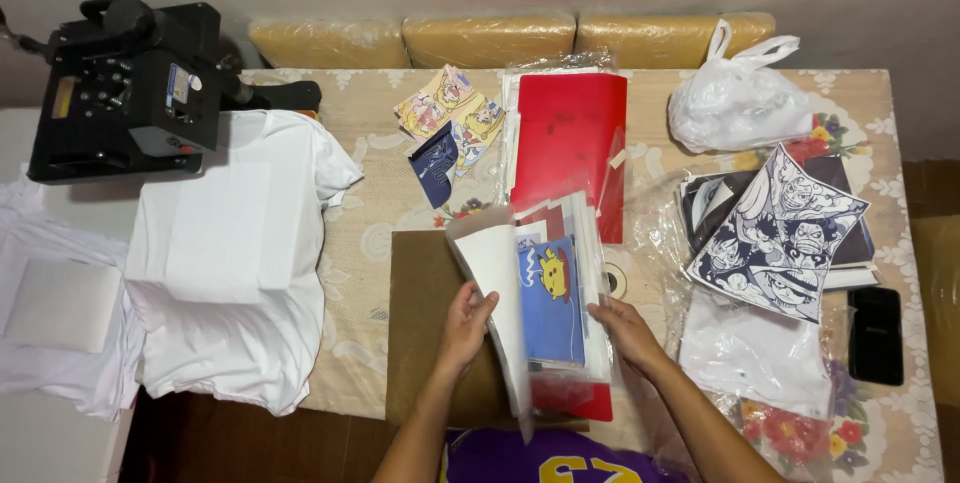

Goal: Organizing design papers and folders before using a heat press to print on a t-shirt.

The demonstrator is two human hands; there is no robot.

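At lower centre of the frame, the left hand point(465, 321) pinches the lifted edge of a white sheet point(497, 283), thumb over the front and fingers behind, bending it up and leftward off a stack of printed transfer sheets point(560, 293). The right hand point(628, 328) lies flat on the stack's right edge, fingers spread and pressing, closed on nothing. Exposed beneath the raised sheet is a blue print with a yellow cartoon figure point(550, 298). The stack rests on a brown cardboard sheet point(420, 323), partly over a red folder point(572, 138) extending toward upper centre. Judged risks: the curled sheet may crease where it bends; loose sheets may slide off the glossy plastic sleeve point(655, 233) at right if the pressing hand lifts. Left of centre, a white T-shirt point(235, 263) lies under a black heat press point(125, 88); a black-and-white comic print point(785, 233) and black phone point(875, 335) lie right.
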